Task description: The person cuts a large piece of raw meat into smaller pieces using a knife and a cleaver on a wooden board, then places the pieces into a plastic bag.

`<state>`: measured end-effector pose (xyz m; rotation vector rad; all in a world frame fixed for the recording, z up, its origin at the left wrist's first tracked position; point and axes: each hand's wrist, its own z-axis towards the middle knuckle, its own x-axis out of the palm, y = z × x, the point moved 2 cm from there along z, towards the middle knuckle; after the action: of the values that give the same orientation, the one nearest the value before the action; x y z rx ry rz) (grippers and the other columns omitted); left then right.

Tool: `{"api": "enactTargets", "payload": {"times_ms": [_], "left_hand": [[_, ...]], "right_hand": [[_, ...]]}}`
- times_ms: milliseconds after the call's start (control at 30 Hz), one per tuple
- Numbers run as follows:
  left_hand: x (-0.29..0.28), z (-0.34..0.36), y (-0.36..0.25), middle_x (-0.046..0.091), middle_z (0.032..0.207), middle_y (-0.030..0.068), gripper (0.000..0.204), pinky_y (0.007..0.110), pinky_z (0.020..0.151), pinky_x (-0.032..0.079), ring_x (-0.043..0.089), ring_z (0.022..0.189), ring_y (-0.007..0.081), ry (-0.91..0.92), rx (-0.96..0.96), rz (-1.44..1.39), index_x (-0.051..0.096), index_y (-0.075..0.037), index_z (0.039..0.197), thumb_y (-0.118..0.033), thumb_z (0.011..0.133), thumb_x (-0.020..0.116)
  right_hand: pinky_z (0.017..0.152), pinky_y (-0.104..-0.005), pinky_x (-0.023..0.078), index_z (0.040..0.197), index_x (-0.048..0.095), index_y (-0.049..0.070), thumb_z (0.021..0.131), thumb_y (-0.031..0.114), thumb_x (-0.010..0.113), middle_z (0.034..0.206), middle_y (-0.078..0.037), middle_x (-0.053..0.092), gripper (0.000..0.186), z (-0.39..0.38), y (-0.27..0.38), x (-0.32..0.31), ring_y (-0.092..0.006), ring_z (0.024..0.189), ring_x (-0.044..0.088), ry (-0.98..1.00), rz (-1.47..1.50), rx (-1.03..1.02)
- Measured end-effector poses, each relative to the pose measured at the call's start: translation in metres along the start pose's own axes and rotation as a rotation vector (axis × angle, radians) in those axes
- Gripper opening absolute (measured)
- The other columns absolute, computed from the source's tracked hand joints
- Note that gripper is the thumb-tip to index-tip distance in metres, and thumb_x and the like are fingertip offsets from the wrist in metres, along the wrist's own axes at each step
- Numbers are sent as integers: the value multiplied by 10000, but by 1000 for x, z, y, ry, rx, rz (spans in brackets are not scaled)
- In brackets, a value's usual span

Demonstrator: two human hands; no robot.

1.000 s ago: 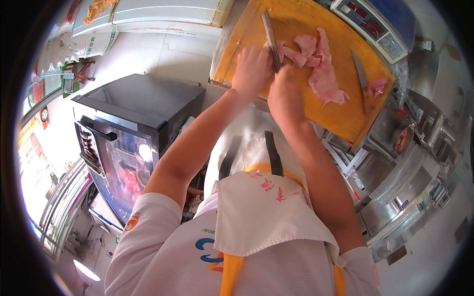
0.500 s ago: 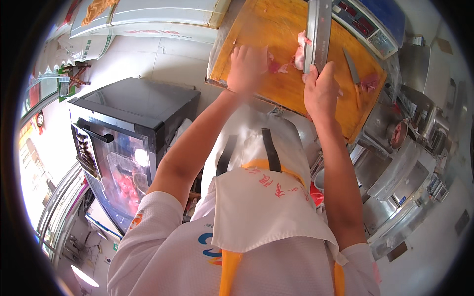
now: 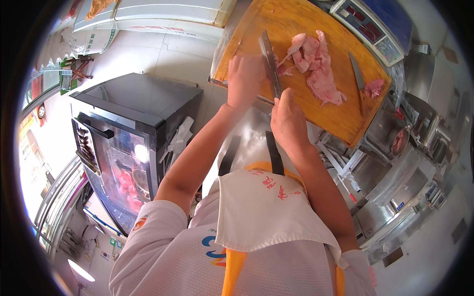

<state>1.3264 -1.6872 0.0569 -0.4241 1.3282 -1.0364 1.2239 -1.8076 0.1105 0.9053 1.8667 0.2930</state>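
My right hand (image 3: pixel 289 118) is closed around the handle of a cleaver (image 3: pixel 272 69), its blade held edge-down over the wooden cutting board (image 3: pixel 340 118). Left of the blade, my left hand (image 3: pixel 244 81) rests near the board's front-left edge with its fingers curled. Its fingertips are smeared, and whatever they hold is hidden. Small scraps of raw meat (image 3: pixel 285 70) lie against the blade's right side. Further right, pale pink raw meat with skin (image 3: pixel 323 84) is spread over the middle of the board.
A knife (image 3: pixel 356 71) and a small red meat piece (image 3: pixel 375 88) lie at the board's right side. Beyond it stands a digital scale (image 3: pixel 370 27). A black glass-fronted cabinet (image 3: pixel 136 103) stands at left, and metal pans (image 3: pixel 395 135) at right.
The cleaver has moved left and down from the meat pile to beside my left hand, turning its blade narrow to view. The pale meat it hid now shows.
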Motion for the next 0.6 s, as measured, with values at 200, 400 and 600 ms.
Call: {"api": "enactTargets", "payload": {"times_ms": [200, 400, 600], "left_hand": [[8, -3, -5, 620, 1145, 179, 201, 464, 927, 480, 564, 1070, 412, 60, -29, 49, 660, -28, 1147, -23, 950, 621], [22, -2, 9, 577, 940, 58, 172, 417, 815, 393, 510, 912, 314, -29, 61, 38, 617, -72, 1038, -30, 876, 656], [19, 0, 11, 641, 1079, 108, 227, 459, 909, 445, 534, 1018, 373, 116, 103, 110, 649, -45, 1120, -61, 894, 652]], "right_hand": [[602, -575, 465, 1046, 377, -37, 1080, 109, 505, 738, -312, 591, 196, -7, -3, 3, -534, 709, 612, -40, 64, 9], [629, -588, 475, 1080, 394, -58, 1075, 123, 507, 797, -323, 628, 214, 32, -1, 12, -541, 741, 620, -185, 49, -109], [666, -579, 500, 1104, 422, -85, 1054, 118, 529, 871, -350, 645, 235, 89, 17, 5, -540, 794, 637, -250, 104, -160]]}}
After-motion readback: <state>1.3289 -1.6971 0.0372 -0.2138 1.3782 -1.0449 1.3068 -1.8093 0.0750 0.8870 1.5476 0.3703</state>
